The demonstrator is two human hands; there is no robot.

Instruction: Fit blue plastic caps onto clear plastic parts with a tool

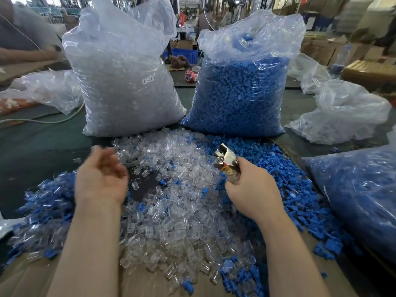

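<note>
A heap of clear plastic parts (171, 202) covers the table in front of me. Loose blue caps (285, 179) lie to its right, and parts fitted with blue caps (47, 202) are piled at the left. My right hand (250, 187) grips a metal plier-like tool (225, 157) by its handles, jaws pointing up and away above the clear heap. My left hand (100, 179) hovers over the left side of the heap, blurred, fingers loosely curled, and it holds nothing that I can see.
Two tall plastic sacks stand behind the heaps: one of clear parts (124, 82) and one of blue caps (242, 88). Another sack with blue pieces (360, 196) lies at the right, crumpled bags (342, 112) beyond it. A person's arm (23, 54) is at the far left.
</note>
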